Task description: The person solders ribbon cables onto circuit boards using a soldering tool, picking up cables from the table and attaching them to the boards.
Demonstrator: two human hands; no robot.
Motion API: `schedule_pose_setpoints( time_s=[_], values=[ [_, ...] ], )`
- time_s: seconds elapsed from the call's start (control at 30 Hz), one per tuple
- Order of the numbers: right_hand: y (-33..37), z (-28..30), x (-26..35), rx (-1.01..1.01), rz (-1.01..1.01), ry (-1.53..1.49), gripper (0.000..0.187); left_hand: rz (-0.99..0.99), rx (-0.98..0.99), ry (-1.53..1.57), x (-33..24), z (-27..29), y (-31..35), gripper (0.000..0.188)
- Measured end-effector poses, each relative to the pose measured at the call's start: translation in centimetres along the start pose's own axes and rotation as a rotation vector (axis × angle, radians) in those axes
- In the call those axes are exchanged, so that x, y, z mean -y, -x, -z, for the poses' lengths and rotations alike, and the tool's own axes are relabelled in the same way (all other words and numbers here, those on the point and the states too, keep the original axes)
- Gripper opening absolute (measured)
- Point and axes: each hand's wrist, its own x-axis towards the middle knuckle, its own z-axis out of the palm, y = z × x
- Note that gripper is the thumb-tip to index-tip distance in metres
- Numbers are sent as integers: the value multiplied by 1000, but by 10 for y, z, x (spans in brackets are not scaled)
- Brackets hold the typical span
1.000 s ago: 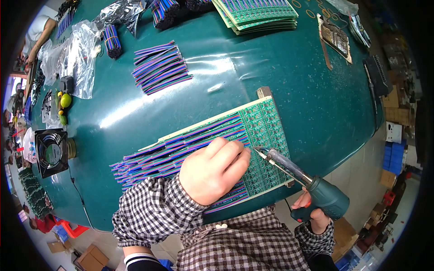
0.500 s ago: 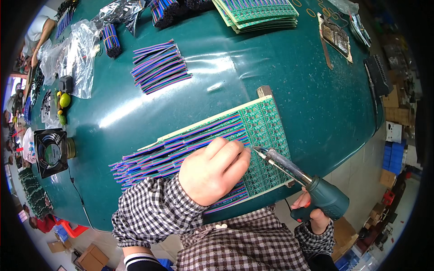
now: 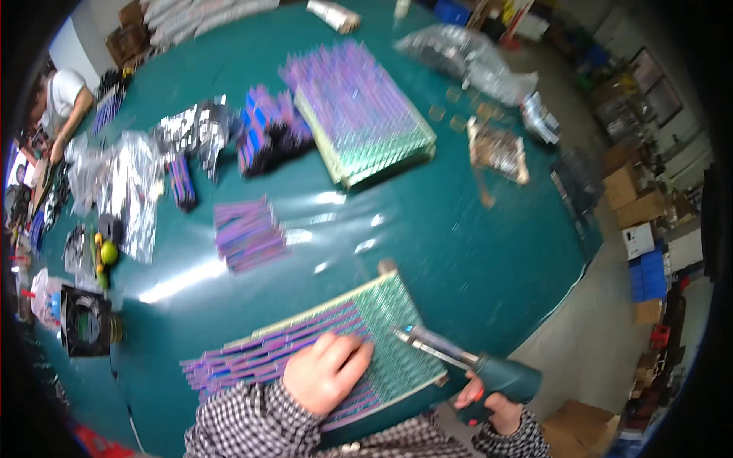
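A green circuit board panel (image 3: 397,336) lies near the table's front edge, with rows of purple-blue strips (image 3: 259,355) across its left part. My left hand (image 3: 324,374) presses flat on the strips in the panel's middle. My right hand (image 3: 489,404) grips a dark green soldering gun (image 3: 489,370) by its handle at the lower right. The gun's metal tip (image 3: 403,333) rests on the bare green part of the panel, just right of my left fingers.
On the teal table (image 3: 458,244) are a loose pile of purple strips (image 3: 248,233), a stack of panels (image 3: 363,114) at the back, foil bags (image 3: 191,133) and a small fan (image 3: 85,322) at left. Another person (image 3: 61,103) works far left. Cardboard boxes (image 3: 634,195) stand right.
The view has tilted upward, so the panel and both hands now sit lower in the picture and more of the far table shows. The hands keep their places on the panel.
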Motion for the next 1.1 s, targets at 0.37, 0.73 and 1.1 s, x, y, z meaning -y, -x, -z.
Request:
schedule_pose_setpoints(
  time_s=[0.37,0.73,1.1],
  values=[
    [9,0,-4,24,41,-24,67,-29,-9,-58,-8,-1,12,38],
    [6,6,2,16,45,80,79,-88,32,-208,-10,1,2,40],
    [15,0,2,12,37,147,85,-60,30,-179,-14,-2,6,41]
  ],
)
